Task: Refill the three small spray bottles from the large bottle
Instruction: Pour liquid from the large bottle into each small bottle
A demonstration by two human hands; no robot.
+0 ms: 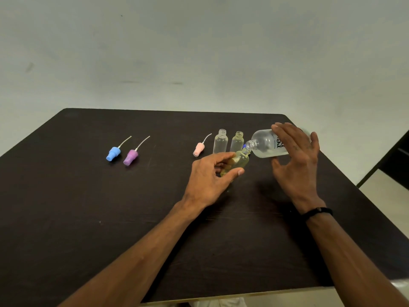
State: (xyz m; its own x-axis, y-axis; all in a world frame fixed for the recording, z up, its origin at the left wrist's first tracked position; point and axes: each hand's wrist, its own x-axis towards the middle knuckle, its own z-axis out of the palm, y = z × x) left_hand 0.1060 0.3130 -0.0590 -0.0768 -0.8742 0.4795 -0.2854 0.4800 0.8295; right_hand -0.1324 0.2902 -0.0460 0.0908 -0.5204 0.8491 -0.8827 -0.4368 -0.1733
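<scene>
Head view
Table (88,218): dark, matte top with rounded far corners, set against a pale wall.
Left hand (207,173): grip closed around a small bottle, thumb on the near side and fingers wrapped behind it.
Held small bottle (240,161): clear plastic with yellowish liquid inside, tilted so its open neck leans toward the right edge of the table and meets the mouth of the large bottle.
Right hand (296,158): grip holding the large bottle from above, fingers spread over its body, thumb under it; a black band sits on the wrist.
Large bottle (267,144): frosted, black lettering partly hidden by the fingers, tipped almost on its side over the right part of the table, open neck pointing down toward the held small bottle.
Two other small bottles: a clear one (220,141) and one just beside it (237,141) on its right, with a yellowish tint at the neck, both upright and uncapped, toward the far edge, right behind the left hand.
Pink spray cap (198,149): lying on the table just left of the clear bottle, its thin tube pointing toward the far edge.
Blue spray cap (113,153) and purple spray cap (131,157): lying side by side, well apart from the bottles, toward the left edge, tubes angled to the far right.
</scene>
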